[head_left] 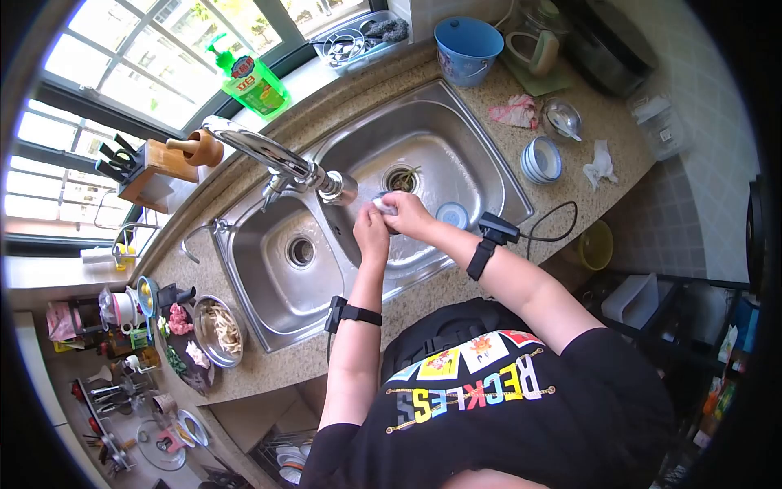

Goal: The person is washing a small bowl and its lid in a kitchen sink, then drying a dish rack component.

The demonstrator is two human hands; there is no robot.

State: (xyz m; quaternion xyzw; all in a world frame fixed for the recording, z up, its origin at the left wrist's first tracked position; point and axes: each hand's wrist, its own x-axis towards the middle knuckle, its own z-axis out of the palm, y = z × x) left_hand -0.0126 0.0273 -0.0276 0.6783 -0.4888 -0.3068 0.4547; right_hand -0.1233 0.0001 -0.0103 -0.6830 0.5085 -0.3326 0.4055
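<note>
White-grey object (382,205): we hold this small piece just right of the faucet (340,187), above the large basin (456,143); our fingers hide much of it, and we cannot tell what it is.
Left hand (372,228): we have its fingers curled closed against the object, nearer the faucet than our other hand.
Right hand (407,215): we grip the object with bent fingers, farther right of the faucet.
Large basin: we see greenish scraps (405,181) at its drain, right of the faucet, and a pale blue dish (452,215) farther out on that side.
Small basin (269,232): it lies left of the faucet, with a round drain of its own.
Sill: we have a green soap bottle (259,91) behind the faucet and a wooden knife block (160,175) to its left.
Counter: well right of the faucet stand stacked bowls (542,159) and a blue bucket (468,55); well left of it, a metal bowl (235,356) holds pale strips (220,324).
Wrists: we wear black bands (358,315), both on our side of the faucet.
</note>
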